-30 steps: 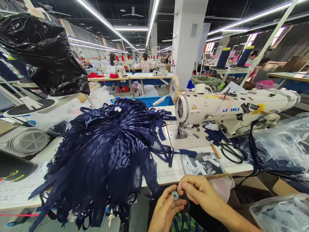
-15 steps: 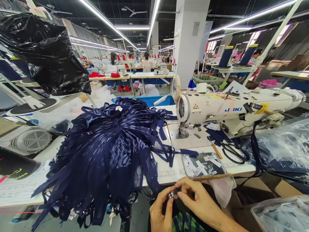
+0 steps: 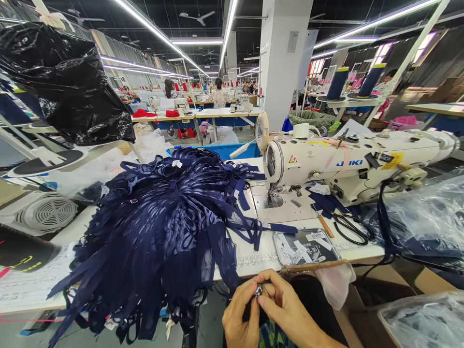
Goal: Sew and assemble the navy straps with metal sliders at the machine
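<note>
A small shiny metal bobbin case [image 3: 258,290] sits between my two hands, low in front of the table's edge. My left hand [image 3: 239,311] pinches it from the left with thumb and fingertips. From the right, my right hand [image 3: 281,302] closes its thumb and index finger on the same piece, and its other fingers are curled. Fingers cover much of the case, and any thread on it is too fine to make out. Beyond my hands stands a white sewing machine [image 3: 326,162], its needle area over a metal plate.
A big heap of navy lace garments [image 3: 170,208] covers the table's left and hangs over its edge. A tray of labels [image 3: 306,246], black scissors [image 3: 350,229] and a wooden-handled tool [image 3: 326,226] lie near the machine. An open cardboard box [image 3: 377,299] stands at right.
My right hand has moved slightly left and closed in on the bobbin case, so both hands' fingertips now meet on it. The view has shifted slightly; the garments and machine stay put.
</note>
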Action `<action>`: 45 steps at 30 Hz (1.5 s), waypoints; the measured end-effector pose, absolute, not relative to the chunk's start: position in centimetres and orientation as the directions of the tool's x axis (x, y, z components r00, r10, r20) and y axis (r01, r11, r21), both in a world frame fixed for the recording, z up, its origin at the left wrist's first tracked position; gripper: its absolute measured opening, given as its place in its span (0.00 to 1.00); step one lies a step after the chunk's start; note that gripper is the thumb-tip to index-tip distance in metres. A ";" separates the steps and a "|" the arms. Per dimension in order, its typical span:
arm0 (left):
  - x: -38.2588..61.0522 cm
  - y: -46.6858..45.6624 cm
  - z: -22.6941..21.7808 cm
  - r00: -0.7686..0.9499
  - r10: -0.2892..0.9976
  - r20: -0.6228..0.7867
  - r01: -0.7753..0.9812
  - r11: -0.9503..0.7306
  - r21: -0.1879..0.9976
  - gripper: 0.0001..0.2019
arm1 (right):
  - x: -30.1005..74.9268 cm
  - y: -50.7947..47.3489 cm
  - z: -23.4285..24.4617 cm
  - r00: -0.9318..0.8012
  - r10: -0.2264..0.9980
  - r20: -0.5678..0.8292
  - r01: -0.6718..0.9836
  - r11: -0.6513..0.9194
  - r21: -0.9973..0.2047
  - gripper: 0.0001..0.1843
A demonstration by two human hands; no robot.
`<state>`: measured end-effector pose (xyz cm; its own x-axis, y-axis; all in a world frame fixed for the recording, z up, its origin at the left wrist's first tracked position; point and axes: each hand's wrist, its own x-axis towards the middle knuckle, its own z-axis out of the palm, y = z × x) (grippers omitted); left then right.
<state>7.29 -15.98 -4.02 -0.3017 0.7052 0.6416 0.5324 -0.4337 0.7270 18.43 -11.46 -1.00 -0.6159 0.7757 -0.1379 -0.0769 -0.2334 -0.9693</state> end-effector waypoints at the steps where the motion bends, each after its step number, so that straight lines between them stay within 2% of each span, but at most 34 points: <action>1: 7.3 -16.0 -4.1 -0.292 0.704 0.648 0.547 -0.433 0.716 0.21 | 18.4 -11.4 -0.9 -0.616 0.775 -0.140 -0.079 -0.238 -0.968 0.17; 15: 7.2 -15.9 -4.8 -0.225 0.678 0.700 0.650 -0.430 0.626 0.24 | 18.0 -11.3 -0.6 -0.605 0.777 -0.173 -0.080 -0.275 -0.958 0.17; 24: 6.8 -16.0 -5.1 -0.168 0.662 0.730 0.706 -0.436 0.558 0.26 | 18.2 -10.9 -0.6 -0.655 0.734 -0.177 -0.124 -0.336 -0.934 0.18; 31: 6.6 -15.9 -4.7 -0.109 0.667 0.737 0.712 -0.465 0.526 0.25 | 18.3 -10.4 -0.5 -0.665 0.721 -0.194 -0.104 -0.346 -0.932 0.13; 35: 6.5 -15.9 -4.2 -0.130 0.684 0.718 0.700 -0.450 0.555 0.22 | 18.4 -10.2 -0.3 -0.681 0.706 -0.196 -0.097 -0.352 -0.931 0.12; 39: 6.8 -16.1 -3.8 -0.192 0.694 0.694 0.678 -0.417 0.605 0.21 | 18.4 -10.4 -0.1 -0.684 0.703 -0.195 -0.131 -0.381 -0.915 0.16; 45: 7.0 -16.1 -3.8 -0.229 0.655 0.720 0.679 -0.423 0.601 0.21 | 18.4 -10.6 0.0 -0.671 0.714 -0.198 -0.157 -0.398 -0.904 0.20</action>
<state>6.99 -16.08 -3.81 -0.2290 0.6553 0.7198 0.6786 -0.4227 0.6007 18.39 -10.58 -0.03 -0.6714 0.7142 -0.1979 -0.1569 -0.3980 -0.9039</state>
